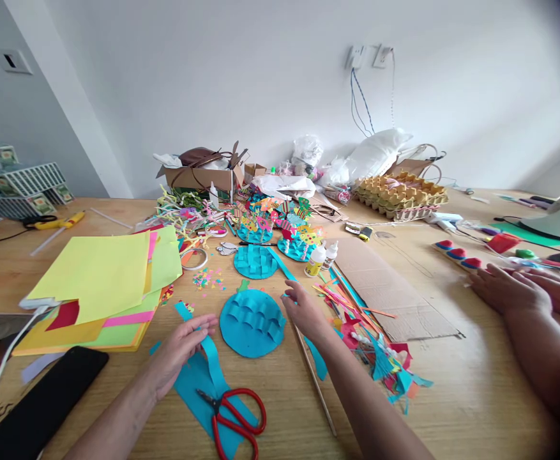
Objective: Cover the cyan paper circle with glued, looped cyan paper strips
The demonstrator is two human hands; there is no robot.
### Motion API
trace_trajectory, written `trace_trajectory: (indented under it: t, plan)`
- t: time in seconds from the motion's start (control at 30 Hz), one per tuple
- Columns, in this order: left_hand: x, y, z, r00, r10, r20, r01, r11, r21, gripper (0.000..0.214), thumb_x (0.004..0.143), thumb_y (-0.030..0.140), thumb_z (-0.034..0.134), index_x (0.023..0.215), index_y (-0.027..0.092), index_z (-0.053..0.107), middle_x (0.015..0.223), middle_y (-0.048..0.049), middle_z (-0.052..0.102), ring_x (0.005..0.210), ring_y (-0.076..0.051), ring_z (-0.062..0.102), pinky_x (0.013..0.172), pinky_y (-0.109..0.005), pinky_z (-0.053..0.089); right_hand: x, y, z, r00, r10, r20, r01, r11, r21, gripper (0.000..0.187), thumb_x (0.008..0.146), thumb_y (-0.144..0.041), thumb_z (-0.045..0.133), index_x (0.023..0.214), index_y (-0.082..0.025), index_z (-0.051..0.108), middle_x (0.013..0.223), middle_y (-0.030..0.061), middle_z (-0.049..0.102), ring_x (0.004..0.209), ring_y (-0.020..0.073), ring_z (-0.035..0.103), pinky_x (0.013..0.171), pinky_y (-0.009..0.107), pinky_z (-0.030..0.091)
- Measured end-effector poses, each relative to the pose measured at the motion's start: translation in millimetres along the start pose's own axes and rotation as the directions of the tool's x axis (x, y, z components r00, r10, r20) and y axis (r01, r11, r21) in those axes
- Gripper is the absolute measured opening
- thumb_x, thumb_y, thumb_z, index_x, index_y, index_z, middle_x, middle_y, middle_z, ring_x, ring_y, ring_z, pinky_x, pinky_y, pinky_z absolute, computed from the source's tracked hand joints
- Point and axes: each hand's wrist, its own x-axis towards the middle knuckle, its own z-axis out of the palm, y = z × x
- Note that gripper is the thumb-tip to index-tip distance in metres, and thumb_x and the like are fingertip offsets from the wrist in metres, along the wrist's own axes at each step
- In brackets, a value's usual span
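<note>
My left hand [184,348] has its fingers closed on a blue paper strip [212,364], which curls down from the palm side. Beneath it lie a blue paper sheet [191,390] and scissors with red handles [241,415]. Between my hands rests a round blue disc [251,342] with rows of raised paper loops. My right hand [306,310] is at the disc's upper right edge, thumb and fingers apart; a small bit of blue shows at its fingertips. Just behind, another blue disc [255,263] carries woven strips, and a loose blue strip [282,263] runs from it towards my right hand.
Coloured paper sheets [112,271] and a black phone [45,402] lie left. Glue bottles [315,262], cardboard [385,287], a thin stick [315,377] and paper scraps [389,364] lie right. Egg trays [399,195] stand behind. Another person's hands [514,291] rest at far right.
</note>
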Motion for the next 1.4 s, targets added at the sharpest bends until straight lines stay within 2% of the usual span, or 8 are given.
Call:
trace_trajectory:
  t: [0.23, 0.5, 0.6, 0.7, 0.8, 1.03, 1.23, 1.4]
  plan:
    - [9, -9, 1.9, 0.999, 0.041, 0.024, -0.038, 0.994, -0.098, 0.042, 0.068, 0.039, 0.069, 0.106, 0.022, 0.062, 0.123, -0.0084, 0.055, 0.118, -0.026, 0.045, 0.083, -0.031, 0.042, -69, 37, 1, 0.980, 0.149, 0.130, -0.194, 0.852, 0.486, 0.054, 0.070, -0.039, 0.055, 0.119, -0.017, 0.047, 0.094, 0.0081, 0.065, 0.086, 0.0209, 0.061, 0.069, 0.034, 0.049]
    - [6, -10, 9.3, 0.998, 0.006, 0.056, -0.001, 0.995, -0.096, 0.040, 0.069, 0.036, 0.069, 0.104, 0.020, 0.064, 0.118, -0.0107, 0.059, 0.112, -0.026, 0.050, 0.076, -0.029, 0.044, -88, 17, 9, 0.945, 0.230, 0.235, -0.327, 0.598, 0.732, 0.070, 0.065, -0.040, 0.065, 0.126, -0.017, 0.038, 0.107, 0.0117, 0.063, 0.102, 0.0230, 0.057, 0.083, 0.036, 0.045]
    - [2, -8, 9.0, 0.999, -0.001, 0.051, 0.006, 0.996, -0.091, 0.039, 0.068, 0.036, 0.069, 0.103, 0.019, 0.064, 0.117, -0.0110, 0.059, 0.110, -0.026, 0.051, 0.074, -0.028, 0.045, -81, 16, 4, 0.963, 0.214, 0.167, -0.268, 0.649, 0.712, 0.063, 0.067, -0.040, 0.061, 0.122, -0.019, 0.042, 0.108, 0.0112, 0.061, 0.104, 0.0236, 0.056, 0.081, 0.036, 0.046]
    - [-5, 4, 3.7, 1.000, 0.024, 0.016, -0.022, 0.992, -0.123, 0.039, 0.068, 0.033, 0.069, 0.104, 0.018, 0.064, 0.121, -0.0114, 0.057, 0.106, -0.026, 0.054, 0.069, -0.026, 0.047, -85, 14, 1, 0.992, 0.113, 0.048, -0.121, 0.859, 0.497, 0.034, 0.069, -0.035, 0.056, 0.100, -0.019, 0.055, 0.098, 0.0082, 0.063, 0.090, 0.0208, 0.060, 0.071, 0.031, 0.047]
    - [-18, 30, -5.8, 0.990, 0.133, -0.044, -0.139, 0.970, -0.200, 0.039, 0.067, 0.030, 0.068, 0.104, 0.020, 0.063, 0.123, -0.0094, 0.055, 0.096, -0.024, 0.059, 0.061, -0.026, 0.049, -104, 5, 8, 0.975, -0.104, 0.199, 0.078, 0.988, 0.134, 0.008, 0.073, -0.021, 0.049, 0.074, -0.019, 0.057, 0.068, 0.0003, 0.061, 0.065, 0.0139, 0.056, 0.058, 0.023, 0.042]
    - [-51, 90, -15.2, 0.863, 0.384, -0.330, -0.454, 0.875, -0.169, 0.033, 0.067, 0.020, 0.062, 0.100, 0.021, 0.065, 0.111, -0.0025, 0.063, 0.083, -0.018, 0.063, 0.062, -0.019, 0.052, -139, -5, 43, 0.818, -0.280, 0.502, 0.447, 0.859, -0.249, 0.019, 0.070, -0.013, 0.055, 0.087, -0.021, 0.060, 0.092, 0.0024, 0.062, 0.077, 0.0154, 0.059, 0.065, 0.022, 0.042]
    - [-46, 63, 18.9, 0.915, 0.385, -0.124, -0.402, 0.900, -0.167, 0.031, 0.075, 0.025, 0.060, 0.105, 0.022, 0.062, 0.116, -0.0039, 0.060, 0.087, -0.019, 0.061, 0.070, -0.022, 0.049, -118, -7, 23, 0.918, -0.284, 0.276, 0.304, 0.952, -0.030, 0.016, 0.082, -0.020, 0.045, 0.074, -0.018, 0.059, 0.073, 0.0010, 0.060, 0.066, 0.0123, 0.055, 0.059, 0.021, 0.039]
    - [-33, 28, 46.8, 0.908, 0.415, 0.058, -0.411, 0.909, -0.076, 0.038, 0.084, 0.032, 0.051, 0.121, 0.024, 0.052, 0.131, -0.0045, 0.048, 0.113, -0.025, 0.049, 0.091, -0.032, 0.041, -106, -24, 0, 0.976, -0.198, 0.091, 0.176, 0.962, 0.209, 0.025, 0.082, -0.036, 0.045, 0.091, -0.018, 0.061, 0.063, -0.0007, 0.054, 0.051, 0.0104, 0.043, 0.047, 0.021, 0.033]
